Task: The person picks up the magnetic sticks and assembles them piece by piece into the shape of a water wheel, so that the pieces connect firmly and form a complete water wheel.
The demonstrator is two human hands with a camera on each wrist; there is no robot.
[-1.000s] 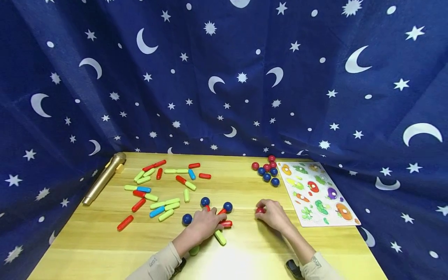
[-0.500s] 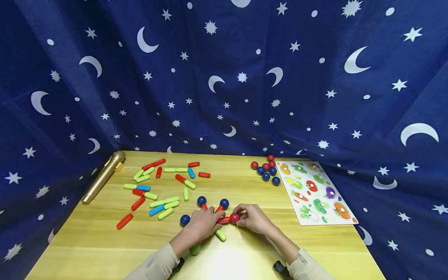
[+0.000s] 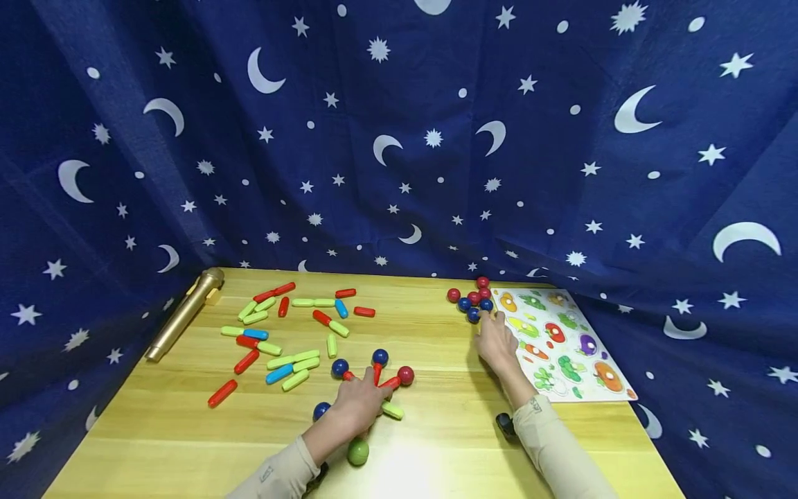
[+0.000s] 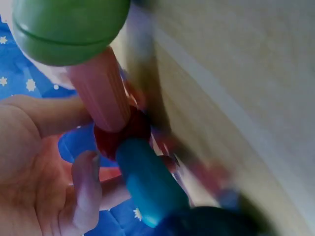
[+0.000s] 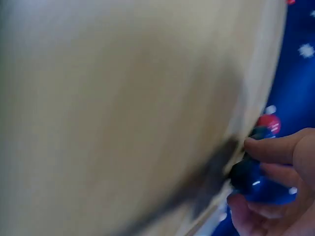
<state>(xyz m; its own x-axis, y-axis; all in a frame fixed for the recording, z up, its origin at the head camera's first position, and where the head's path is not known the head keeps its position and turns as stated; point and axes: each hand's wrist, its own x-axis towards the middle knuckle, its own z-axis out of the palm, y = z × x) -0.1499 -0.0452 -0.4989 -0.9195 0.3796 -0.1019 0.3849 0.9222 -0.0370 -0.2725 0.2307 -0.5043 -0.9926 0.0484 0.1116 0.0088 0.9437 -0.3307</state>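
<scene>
My left hand (image 3: 358,405) grips a toy structure of magnetic balls and sticks, low in the middle of the table. Blue balls (image 3: 380,357) and a red ball (image 3: 406,375) cap its red sticks, which fan out past the fingers. A green ball (image 3: 358,452) sits at its near end, and a lime stick (image 3: 393,410) pokes out to the right. The left wrist view shows a red hub (image 4: 110,142) joining a pinkish stick (image 4: 101,91) and a blue one. At the ball cluster, my right hand (image 3: 497,343) pinches a blue ball (image 5: 268,189), hidden from the head view.
More red balls (image 3: 454,295) and blue balls (image 3: 464,304) lie beyond the right hand. A vegetable puzzle board (image 3: 561,346) is close on its right. Loose red, lime and blue sticks (image 3: 293,381) spread over the left side, with a gold microphone (image 3: 183,315) at the edge.
The right hand brought a red ball to a red stick's end, let it go, then moved away to the blue balls. The left hand has turned the structure, bringing the red ball farther from me.
</scene>
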